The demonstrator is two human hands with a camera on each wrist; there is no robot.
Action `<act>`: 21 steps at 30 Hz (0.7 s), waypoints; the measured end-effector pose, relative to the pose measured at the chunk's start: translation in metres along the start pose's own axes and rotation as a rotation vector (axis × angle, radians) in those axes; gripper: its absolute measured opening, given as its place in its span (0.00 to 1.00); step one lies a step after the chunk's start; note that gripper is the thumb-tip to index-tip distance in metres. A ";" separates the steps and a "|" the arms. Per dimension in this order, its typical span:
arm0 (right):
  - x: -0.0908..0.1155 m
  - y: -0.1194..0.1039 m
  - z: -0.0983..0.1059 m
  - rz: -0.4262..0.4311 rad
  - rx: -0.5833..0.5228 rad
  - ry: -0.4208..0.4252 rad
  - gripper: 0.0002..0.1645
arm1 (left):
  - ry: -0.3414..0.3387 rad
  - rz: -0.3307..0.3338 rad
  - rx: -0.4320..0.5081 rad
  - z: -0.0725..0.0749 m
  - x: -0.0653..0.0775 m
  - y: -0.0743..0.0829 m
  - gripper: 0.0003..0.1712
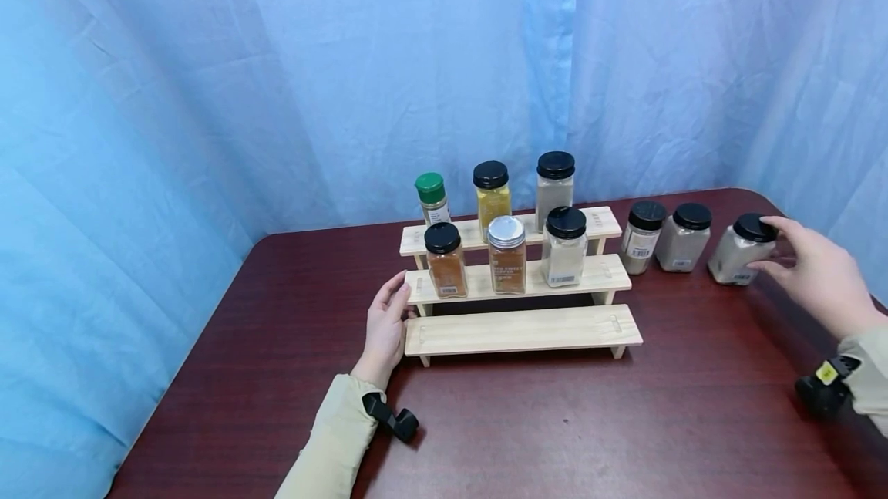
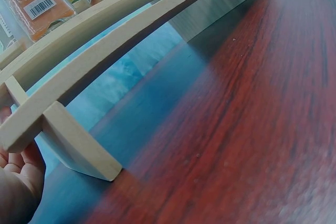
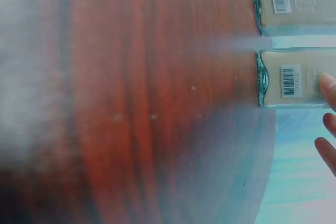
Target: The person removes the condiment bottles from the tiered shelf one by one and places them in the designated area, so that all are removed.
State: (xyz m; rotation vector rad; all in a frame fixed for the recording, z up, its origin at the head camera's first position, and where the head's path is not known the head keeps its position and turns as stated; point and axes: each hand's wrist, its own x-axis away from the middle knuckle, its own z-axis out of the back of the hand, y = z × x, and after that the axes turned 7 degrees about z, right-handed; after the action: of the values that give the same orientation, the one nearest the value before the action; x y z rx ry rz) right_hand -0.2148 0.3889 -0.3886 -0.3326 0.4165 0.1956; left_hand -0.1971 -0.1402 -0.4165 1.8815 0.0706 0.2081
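A three-step wooden spice rack (image 1: 523, 332) stands on the table, its lowest step bare. My left hand (image 1: 385, 327) grips its left end near the middle step; in the left wrist view the fingers (image 2: 32, 158) curl behind the wood. At the far right, my right hand (image 1: 822, 268) pinches a black-lidded square spice jar (image 1: 732, 256), finger at the lid and thumb on the side. The jar stands on the table. In the right wrist view, the thumb (image 3: 327, 85) touches that jar (image 3: 283, 80) beside its barcode; the rest of the hand is out of frame.
Two more black-lidded jars, one round (image 1: 640, 241) and one square (image 1: 684, 241), stand between rack and right hand. The middle step holds an orange-brown jar (image 1: 446, 264), a silver-lidded jar (image 1: 507, 260) and a pale jar (image 1: 564, 252). Green-lidded (image 1: 433, 198), yellow (image 1: 492, 202) and grey (image 1: 555, 190) jars stand behind.
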 end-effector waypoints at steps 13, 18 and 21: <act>-0.018 0.012 0.002 0.038 0.068 0.004 0.38 | -0.017 0.003 -0.004 0.001 0.000 0.000 0.25; -0.021 0.014 0.001 0.039 0.082 -0.001 0.37 | -0.017 0.006 0.007 0.001 0.000 0.000 0.25; -0.023 0.015 0.000 0.040 0.081 -0.004 0.37 | -0.016 0.005 0.005 0.001 0.000 0.000 0.25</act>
State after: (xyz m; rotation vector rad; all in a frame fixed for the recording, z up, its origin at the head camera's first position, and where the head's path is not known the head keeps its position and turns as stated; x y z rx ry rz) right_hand -0.2389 0.4001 -0.3831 -0.2449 0.4260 0.2178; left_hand -0.1971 -0.1413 -0.4166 1.8881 0.0551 0.1961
